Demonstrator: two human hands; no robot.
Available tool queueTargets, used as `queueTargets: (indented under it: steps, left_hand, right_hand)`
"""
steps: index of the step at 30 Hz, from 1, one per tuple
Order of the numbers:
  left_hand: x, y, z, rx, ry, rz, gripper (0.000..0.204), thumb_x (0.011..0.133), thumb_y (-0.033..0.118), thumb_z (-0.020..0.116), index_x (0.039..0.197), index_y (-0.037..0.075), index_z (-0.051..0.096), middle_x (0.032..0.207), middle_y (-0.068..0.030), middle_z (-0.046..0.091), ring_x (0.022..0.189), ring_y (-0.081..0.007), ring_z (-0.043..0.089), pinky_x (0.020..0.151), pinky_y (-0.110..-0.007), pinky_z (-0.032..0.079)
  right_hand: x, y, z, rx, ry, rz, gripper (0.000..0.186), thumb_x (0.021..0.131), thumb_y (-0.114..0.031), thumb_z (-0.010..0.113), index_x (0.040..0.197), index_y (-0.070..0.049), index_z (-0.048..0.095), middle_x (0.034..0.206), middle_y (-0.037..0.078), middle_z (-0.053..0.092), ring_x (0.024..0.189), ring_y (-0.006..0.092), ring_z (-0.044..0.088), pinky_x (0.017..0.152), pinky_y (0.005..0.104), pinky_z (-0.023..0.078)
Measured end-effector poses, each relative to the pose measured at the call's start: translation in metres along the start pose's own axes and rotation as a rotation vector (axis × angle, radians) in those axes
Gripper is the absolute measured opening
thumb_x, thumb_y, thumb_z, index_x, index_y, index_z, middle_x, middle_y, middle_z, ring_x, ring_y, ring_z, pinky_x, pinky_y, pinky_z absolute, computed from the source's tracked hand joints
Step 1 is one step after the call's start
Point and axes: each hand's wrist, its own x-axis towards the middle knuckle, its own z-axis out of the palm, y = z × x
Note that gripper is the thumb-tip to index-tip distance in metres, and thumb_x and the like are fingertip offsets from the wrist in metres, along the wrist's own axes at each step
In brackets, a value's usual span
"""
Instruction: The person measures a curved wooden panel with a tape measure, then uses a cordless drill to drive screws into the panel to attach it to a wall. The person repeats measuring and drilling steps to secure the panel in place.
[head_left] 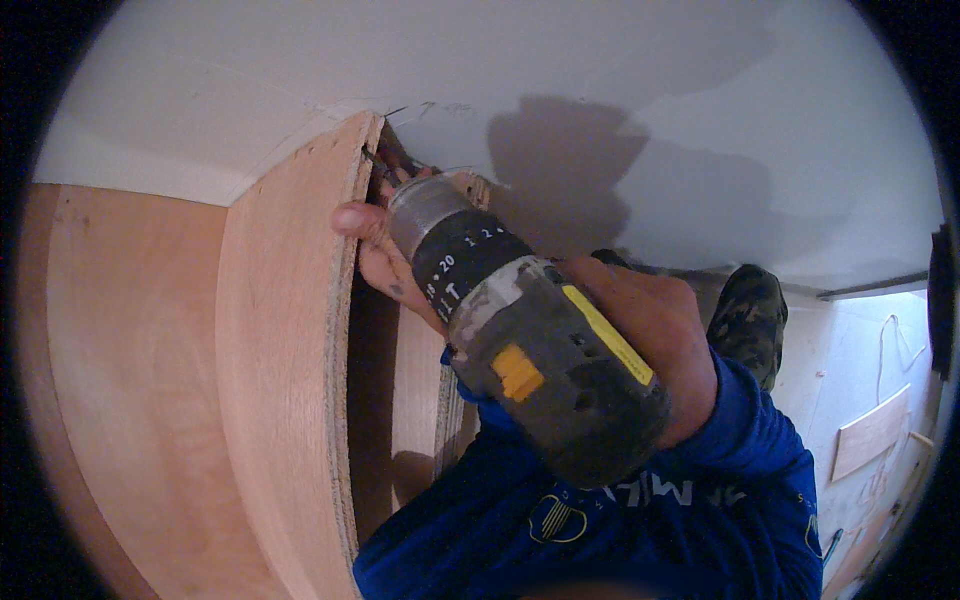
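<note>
A cordless drill (545, 345), dark with a yellow stripe and an orange-yellow switch, slants up and left across the middle. My right hand (650, 335) is closed round it from the right side; the grip itself is hidden. The chuck and a thin bit (380, 168) reach the top corner of an upright plywood panel (290, 300). Just behind the chuck, my left hand (385, 262) has its thumb over the panel's edge and its fingers on the inner side, partly covered by the drill. Whether those fingers also steady a screw cannot be made out.
A pale wall (700, 120) meets the panel's top end, with the drill's shadow on it. More plywood (140, 380) stands to the left. A second board edge (446, 420) runs beside a dark gap. At far right, a flat board (870, 432) and a white cable (884, 350) show.
</note>
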Motion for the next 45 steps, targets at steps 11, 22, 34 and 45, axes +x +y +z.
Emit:
queueTargets:
  steps: [11,22,34,45]
  left_hand:
    - [0.046,0.002,-0.001,-0.274,0.005,-0.327,0.105,0.084,0.085,0.038,0.160,0.016,0.017,0.164,-0.0058,0.025,0.152,-0.0208,0.022,0.120,-0.046,0.030]
    - [0.081,-0.028,-0.042,-0.709,-0.277,-0.303,0.112,0.081,0.067,0.065,0.159,0.007,0.011,0.166,-0.0147,0.018,0.154,-0.0287,0.010,0.113,-0.068,0.013]
    - [0.065,-0.011,-0.028,-0.909,-0.062,-0.422,0.121,0.078,0.074,0.064,0.158,0.002,0.008,0.167,-0.0159,0.012,0.154,-0.0310,0.009,0.116,-0.063,0.004]
    - [0.061,-0.011,-0.017,-0.841,-0.059,-0.351,0.123,0.078,0.069,0.070,0.157,-0.002,0.008,0.165,-0.0205,0.014,0.154,-0.0326,0.010,0.113,-0.065,0.009]
  right_hand:
    - [0.000,-0.004,0.006,-0.083,0.090,-0.043,0.053,0.075,-0.024,0.078,0.117,0.000,0.056,0.092,0.021,0.065,0.086,0.0444,0.066,0.073,0.0438,0.053]
    - [0.002,-0.002,0.000,-0.057,-0.029,-0.018,0.088,0.073,-0.026,0.079,0.144,0.000,0.035,0.100,0.026,0.065,0.093,0.0479,0.064,0.077,0.0517,0.055]
    - [0.004,-0.009,-0.003,-0.016,0.006,0.040,0.049,0.080,-0.022,0.073,0.120,0.000,0.057,0.092,0.022,0.065,0.086,0.0438,0.066,0.072,0.0442,0.053]
    - [0.009,-0.005,-0.003,-0.047,0.036,0.021,0.036,0.083,-0.023,0.072,0.108,-0.001,0.057,0.084,0.021,0.063,0.077,0.0435,0.065,0.066,0.0435,0.051]
